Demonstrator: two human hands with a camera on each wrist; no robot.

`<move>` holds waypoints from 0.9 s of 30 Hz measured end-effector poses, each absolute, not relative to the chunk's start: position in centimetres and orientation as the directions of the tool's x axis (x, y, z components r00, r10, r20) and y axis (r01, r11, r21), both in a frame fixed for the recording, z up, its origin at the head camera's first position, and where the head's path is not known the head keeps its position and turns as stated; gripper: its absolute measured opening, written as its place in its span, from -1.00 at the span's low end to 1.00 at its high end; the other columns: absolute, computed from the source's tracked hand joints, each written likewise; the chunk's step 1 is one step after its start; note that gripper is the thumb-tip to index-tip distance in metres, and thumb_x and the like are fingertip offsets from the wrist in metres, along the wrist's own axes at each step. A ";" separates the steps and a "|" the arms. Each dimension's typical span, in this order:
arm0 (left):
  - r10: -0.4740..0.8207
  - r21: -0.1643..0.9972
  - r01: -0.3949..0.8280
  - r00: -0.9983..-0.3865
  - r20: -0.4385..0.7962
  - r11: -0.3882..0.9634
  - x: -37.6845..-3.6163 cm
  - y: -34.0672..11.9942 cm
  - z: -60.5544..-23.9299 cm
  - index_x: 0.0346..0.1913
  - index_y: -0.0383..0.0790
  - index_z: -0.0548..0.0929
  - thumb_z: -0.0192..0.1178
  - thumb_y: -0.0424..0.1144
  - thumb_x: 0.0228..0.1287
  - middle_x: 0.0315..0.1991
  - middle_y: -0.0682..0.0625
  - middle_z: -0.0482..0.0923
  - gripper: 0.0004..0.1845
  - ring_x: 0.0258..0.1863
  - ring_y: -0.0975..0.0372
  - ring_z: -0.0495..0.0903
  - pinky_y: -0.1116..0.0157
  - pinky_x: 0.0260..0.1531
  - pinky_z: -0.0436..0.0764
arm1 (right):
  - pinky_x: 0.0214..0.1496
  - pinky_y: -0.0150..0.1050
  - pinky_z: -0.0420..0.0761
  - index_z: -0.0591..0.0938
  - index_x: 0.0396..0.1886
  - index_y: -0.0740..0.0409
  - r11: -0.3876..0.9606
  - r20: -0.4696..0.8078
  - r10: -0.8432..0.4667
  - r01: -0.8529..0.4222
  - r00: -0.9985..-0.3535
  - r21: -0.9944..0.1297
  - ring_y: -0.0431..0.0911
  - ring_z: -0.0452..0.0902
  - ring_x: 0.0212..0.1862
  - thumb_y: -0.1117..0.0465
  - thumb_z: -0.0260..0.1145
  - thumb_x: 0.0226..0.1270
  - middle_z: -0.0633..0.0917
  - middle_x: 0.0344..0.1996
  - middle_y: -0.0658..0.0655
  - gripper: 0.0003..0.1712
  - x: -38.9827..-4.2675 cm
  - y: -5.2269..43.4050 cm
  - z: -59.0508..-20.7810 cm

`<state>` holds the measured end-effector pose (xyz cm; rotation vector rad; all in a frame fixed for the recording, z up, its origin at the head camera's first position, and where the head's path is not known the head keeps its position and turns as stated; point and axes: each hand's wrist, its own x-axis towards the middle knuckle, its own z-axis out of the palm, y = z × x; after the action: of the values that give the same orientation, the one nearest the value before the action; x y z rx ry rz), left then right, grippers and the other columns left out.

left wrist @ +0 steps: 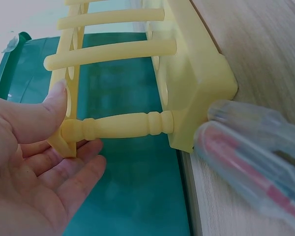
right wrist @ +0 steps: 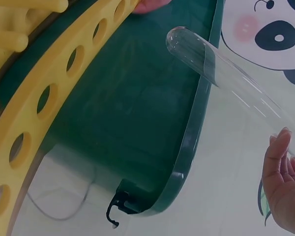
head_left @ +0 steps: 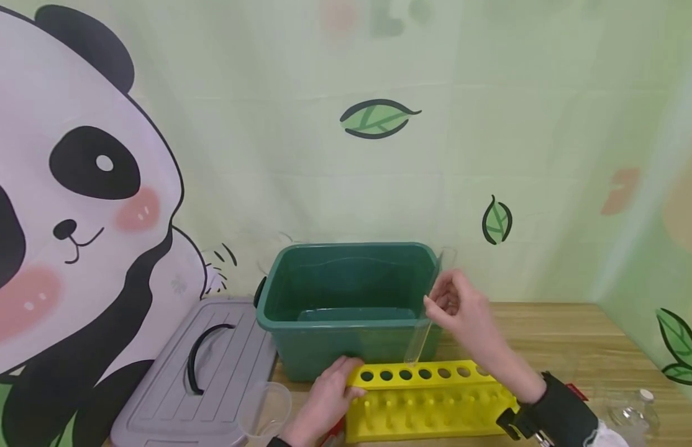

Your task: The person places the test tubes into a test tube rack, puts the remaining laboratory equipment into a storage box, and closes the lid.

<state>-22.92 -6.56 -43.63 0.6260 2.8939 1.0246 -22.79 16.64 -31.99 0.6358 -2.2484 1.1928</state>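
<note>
A yellow test tube rack (head_left: 430, 403) stands on the wooden table in front of a green plastic bin (head_left: 323, 354). My left hand (head_left: 326, 397) grips the rack's left end; in the left wrist view its thumb (left wrist: 51, 105) presses the rack's hole plate (left wrist: 69, 64) and the fingers curl under it. My right hand (head_left: 463, 310) pinches a clear empty test tube (head_left: 427, 316), held nearly upright, with its round bottom just above a middle hole of the rack. The right wrist view shows the test tube (right wrist: 221, 69) above the rack's row of holes (right wrist: 44, 93), in front of the bin (right wrist: 152, 123).
A grey lid (head_left: 173, 385) with a black handle lies left of the bin. A clear plastic cup (head_left: 264, 406) stands by my left wrist. A clear bottle (head_left: 631, 410) sits at the table's right front. A red-and-clear pen (left wrist: 250, 162) lies beside the rack's end.
</note>
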 end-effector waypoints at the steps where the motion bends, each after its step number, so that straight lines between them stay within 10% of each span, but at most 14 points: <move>1: 0.372 0.607 0.366 -0.920 0.123 0.705 -22.9 -6.6 -43.6 -0.02 -0.23 0.50 0.28 -0.25 0.06 -0.15 0.01 0.40 -0.61 -0.26 0.16 0.38 0.09 -0.09 0.44 | -0.47 -0.36 0.49 0.38 -0.26 0.21 0.502 0.630 -0.164 -0.614 -0.759 -0.609 -0.15 0.42 -0.48 0.42 0.28 0.13 0.50 -0.49 0.02 -0.74 -22.7 16.5 -32.0; 27: 0.370 0.609 0.369 -0.920 0.131 0.702 -22.9 -6.5 -43.6 -0.01 -0.25 0.50 0.29 -0.26 0.04 -0.16 0.00 0.42 -0.59 -0.28 0.16 0.40 0.10 -0.12 0.46 | -0.42 -0.33 0.55 0.37 -0.20 0.12 0.366 0.674 -0.329 -0.748 -0.661 -0.554 -0.26 0.47 -0.43 0.35 0.31 0.15 0.49 -0.43 -0.13 -0.70 -22.6 12.7 -36.0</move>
<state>-22.89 -6.52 -43.59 0.6292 2.8967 1.0366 -22.55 12.75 -36.03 0.9320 -2.1781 1.2335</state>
